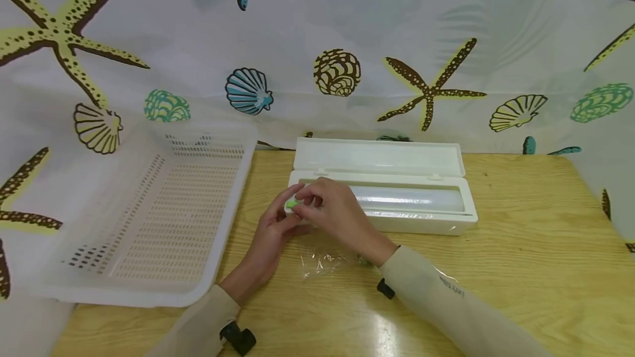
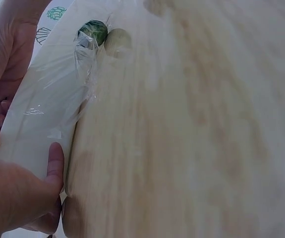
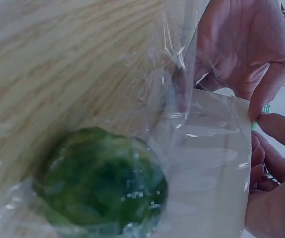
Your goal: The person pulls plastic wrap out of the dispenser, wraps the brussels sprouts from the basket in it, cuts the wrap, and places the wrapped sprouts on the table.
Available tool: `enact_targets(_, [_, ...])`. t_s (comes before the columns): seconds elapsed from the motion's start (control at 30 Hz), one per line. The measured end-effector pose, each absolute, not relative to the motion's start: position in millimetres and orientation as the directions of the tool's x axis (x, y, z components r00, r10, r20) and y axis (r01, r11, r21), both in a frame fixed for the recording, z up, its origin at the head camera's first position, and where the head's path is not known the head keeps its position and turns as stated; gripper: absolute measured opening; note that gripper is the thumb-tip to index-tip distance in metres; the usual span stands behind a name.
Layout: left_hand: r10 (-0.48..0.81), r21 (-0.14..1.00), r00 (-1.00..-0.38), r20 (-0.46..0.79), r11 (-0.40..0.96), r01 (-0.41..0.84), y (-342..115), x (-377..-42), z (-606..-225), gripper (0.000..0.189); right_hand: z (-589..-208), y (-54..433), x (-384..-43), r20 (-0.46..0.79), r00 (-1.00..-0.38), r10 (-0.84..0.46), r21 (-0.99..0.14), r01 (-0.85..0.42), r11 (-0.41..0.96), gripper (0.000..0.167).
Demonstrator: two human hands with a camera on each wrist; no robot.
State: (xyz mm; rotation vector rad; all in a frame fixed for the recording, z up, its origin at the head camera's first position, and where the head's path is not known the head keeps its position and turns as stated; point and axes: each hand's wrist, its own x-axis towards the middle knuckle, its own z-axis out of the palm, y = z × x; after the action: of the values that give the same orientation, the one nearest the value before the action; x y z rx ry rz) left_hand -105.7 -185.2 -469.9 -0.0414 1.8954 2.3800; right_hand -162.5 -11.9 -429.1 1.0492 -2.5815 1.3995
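A white cling film dispenser [image 1: 421, 225] stands with its lid [image 1: 377, 157] up and a roll of film [image 1: 407, 198] inside. My left hand [image 1: 268, 236] holds its left end, the thumb against the front wall in the left wrist view. Above that end, my right hand [image 1: 339, 208] pinches a small green slider [image 1: 291, 204], right beside the left index finger. Clear film [image 1: 322, 260] hangs from the front edge onto the table. Under the film lies a round green leafy vegetable [image 3: 102, 181], mostly hidden by the right forearm in the head view.
To the left, a white slotted plastic basket [image 1: 178, 219] stands near the left forearm. The wooden table [image 1: 541, 269] extends to the right of the dispenser. Behind, a white cloth [image 1: 297, 32] printed with shells and starfish hangs down to the table's back edge.
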Motion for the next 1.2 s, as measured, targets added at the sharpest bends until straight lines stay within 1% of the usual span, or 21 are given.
enact_targets(0.17, [0.061,0.976,-0.996,-0.066,-0.204,-0.077,-186.2,-105.1,-471.6,0.056,-426.9,-14.8,-164.1,0.293,-0.779,-0.554,-0.755,-0.544,0.366,0.006])
enact_targets(0.3, [0.07,0.981,-0.996,-0.049,-0.186,-0.061,-186.6,-105.1,-471.3,0.056,-425.0,-15.5,-164.2,0.267,-0.796,-0.543,-0.783,-0.507,0.359,0.004])
enact_targets(0.57, [0.094,0.991,-0.995,-0.022,-0.131,-0.034,-189.9,-105.6,-470.5,0.053,-426.7,-12.8,-167.0,0.27,-0.802,-0.532,-0.783,-0.505,0.363,0.004])
enact_targets(0.9, [0.095,0.988,-0.995,-0.029,-0.148,-0.043,-190.9,-106.3,-471.2,0.052,-430.3,-8.0,-166.9,0.344,-0.76,-0.551,-0.763,-0.568,0.308,0.008])
enact_targets(1.03, [0.089,0.987,-0.995,-0.04,-0.149,-0.053,-192.3,-106.3,-472.5,0.052,-430.4,-7.9,-167.1,0.347,-0.751,-0.562,-0.763,-0.574,0.296,0.009])
enact_targets(1.2, [0.091,0.988,-0.994,-0.055,-0.141,-0.067,-192.2,-105.7,-469.4,0.052,-429.2,-6.1,-166.9,0.341,-0.753,-0.563,-0.763,-0.571,0.302,0.01])
